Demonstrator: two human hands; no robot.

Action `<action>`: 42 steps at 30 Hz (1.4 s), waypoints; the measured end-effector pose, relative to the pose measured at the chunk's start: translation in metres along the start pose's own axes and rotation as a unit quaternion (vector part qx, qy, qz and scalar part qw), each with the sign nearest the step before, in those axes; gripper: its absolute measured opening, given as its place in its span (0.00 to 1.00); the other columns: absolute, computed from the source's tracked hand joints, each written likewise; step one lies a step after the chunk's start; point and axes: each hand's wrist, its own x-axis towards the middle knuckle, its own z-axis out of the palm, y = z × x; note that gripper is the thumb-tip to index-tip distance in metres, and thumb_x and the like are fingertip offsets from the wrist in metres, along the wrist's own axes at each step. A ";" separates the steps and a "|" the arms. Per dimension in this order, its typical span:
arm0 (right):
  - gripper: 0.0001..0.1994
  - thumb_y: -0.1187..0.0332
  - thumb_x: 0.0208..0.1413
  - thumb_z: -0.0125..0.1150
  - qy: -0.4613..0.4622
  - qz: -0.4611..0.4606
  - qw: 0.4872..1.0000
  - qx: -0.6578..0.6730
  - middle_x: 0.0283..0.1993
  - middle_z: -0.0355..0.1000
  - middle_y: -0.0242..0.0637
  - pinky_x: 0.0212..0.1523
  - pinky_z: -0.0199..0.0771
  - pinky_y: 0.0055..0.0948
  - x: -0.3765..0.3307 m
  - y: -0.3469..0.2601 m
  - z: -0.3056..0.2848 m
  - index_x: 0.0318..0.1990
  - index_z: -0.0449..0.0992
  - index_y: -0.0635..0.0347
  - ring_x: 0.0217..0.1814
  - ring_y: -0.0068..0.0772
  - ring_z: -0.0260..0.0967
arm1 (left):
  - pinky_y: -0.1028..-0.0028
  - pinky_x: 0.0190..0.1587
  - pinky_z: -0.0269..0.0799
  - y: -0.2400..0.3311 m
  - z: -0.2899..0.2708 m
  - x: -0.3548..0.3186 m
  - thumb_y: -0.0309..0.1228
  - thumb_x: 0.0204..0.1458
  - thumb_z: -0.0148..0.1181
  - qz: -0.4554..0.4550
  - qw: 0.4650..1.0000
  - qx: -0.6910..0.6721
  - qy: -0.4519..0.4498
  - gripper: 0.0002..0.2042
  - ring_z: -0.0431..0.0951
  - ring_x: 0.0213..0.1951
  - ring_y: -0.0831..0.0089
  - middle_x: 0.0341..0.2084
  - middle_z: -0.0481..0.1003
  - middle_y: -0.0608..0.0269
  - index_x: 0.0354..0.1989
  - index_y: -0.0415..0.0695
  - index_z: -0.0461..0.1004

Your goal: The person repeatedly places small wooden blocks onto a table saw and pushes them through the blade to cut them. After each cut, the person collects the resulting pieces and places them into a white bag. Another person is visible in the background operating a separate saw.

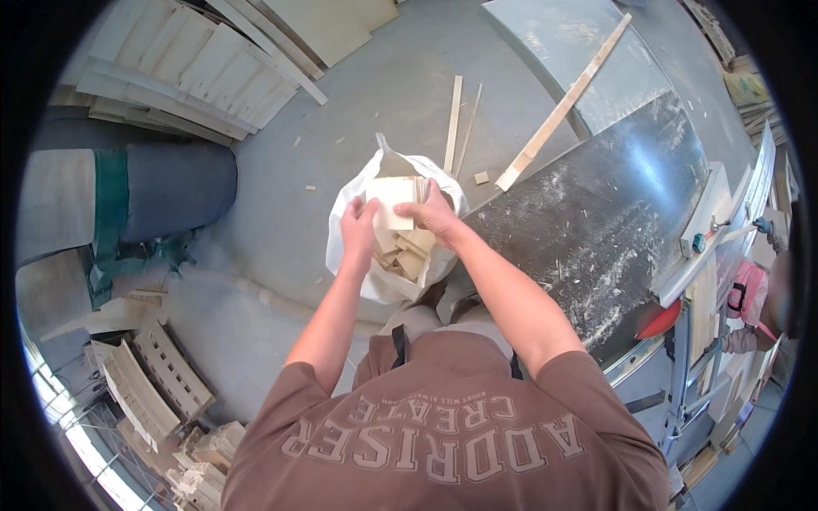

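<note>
Head view: L hand [359,225] & R hand [435,214] had their grip round a stack of pale wood pcs [388,196], L at its left edge, R w/ thumb across its face. Stack was over the mouth of a white sack [343,244] w/ more wood offcuts [412,258] inside. Beyond it, 2 thin wood strips [453,123] lay on grey floor [285,153]; to the right was a dark, dusty table [588,238].
</note>
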 end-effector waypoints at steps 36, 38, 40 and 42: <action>0.17 0.65 0.67 0.53 0.271 -0.171 0.663 -0.677 0.30 0.82 0.50 0.45 0.71 0.46 -0.067 -0.015 -0.056 0.29 0.83 0.59 0.33 0.50 0.81 | 0.47 0.40 0.73 0.037 -0.177 -0.087 0.34 0.59 0.59 0.150 0.833 0.452 0.282 0.14 0.81 0.35 0.36 0.30 0.80 0.35 0.32 0.32 0.80; 0.17 0.63 0.67 0.53 0.295 -0.187 0.656 -0.669 0.28 0.82 0.50 0.45 0.71 0.45 -0.078 0.000 -0.066 0.28 0.83 0.59 0.32 0.50 0.81 | 0.48 0.40 0.74 0.039 -0.179 -0.099 0.35 0.60 0.59 0.109 0.834 0.455 0.293 0.14 0.81 0.34 0.37 0.29 0.80 0.37 0.32 0.33 0.80; 0.17 0.61 0.68 0.56 0.325 -0.212 0.644 -0.660 0.26 0.81 0.47 0.44 0.71 0.44 -0.083 0.010 -0.077 0.28 0.82 0.58 0.30 0.49 0.81 | 0.49 0.41 0.75 0.044 -0.178 -0.102 0.37 0.61 0.61 0.092 0.838 0.450 0.295 0.15 0.82 0.34 0.38 0.28 0.81 0.38 0.33 0.33 0.81; 0.14 0.58 0.66 0.60 0.290 -0.124 0.676 -0.666 0.36 0.82 0.48 0.49 0.70 0.46 -0.095 0.008 -0.076 0.37 0.82 0.59 0.41 0.47 0.81 | 0.49 0.41 0.76 0.059 -0.167 -0.109 0.40 0.60 0.64 0.067 0.822 0.482 0.296 0.17 0.82 0.35 0.39 0.28 0.82 0.40 0.30 0.35 0.80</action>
